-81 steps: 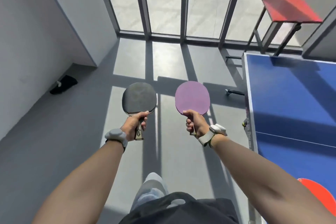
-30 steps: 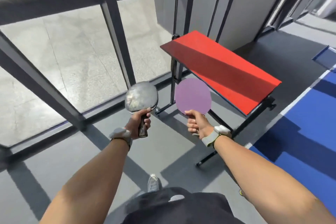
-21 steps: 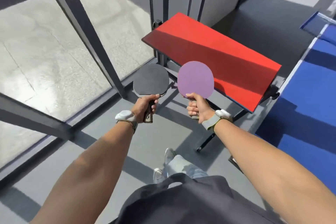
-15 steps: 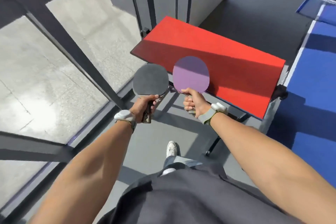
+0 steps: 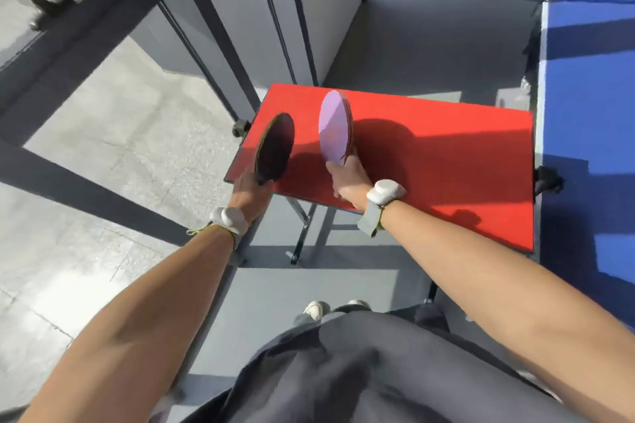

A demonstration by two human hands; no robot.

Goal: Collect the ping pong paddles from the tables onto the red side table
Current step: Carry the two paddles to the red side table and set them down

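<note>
A person stands at the near edge of the red side table with a ping pong paddle in each hand, both arms stretched forward over the grey floor. The left hand grips the handle of the black paddle, whose blade is turned almost on edge above the table's near left corner. The right hand is closed round the handle of the purple paddle, its blade also on edge, farther in over the red top, with a strip of red rubber showing along its back. The two blades are near each other but apart, and each throws a dark shadow onto the table; whether either rim touches the surface cannot be told. Each forearm carries a white wrist device, one on the left and one on the right. A blue ping pong table runs just beside the red table's right end. Dark window frames stand behind, and the tips of pale shoes show below the table's metal legs.
</note>
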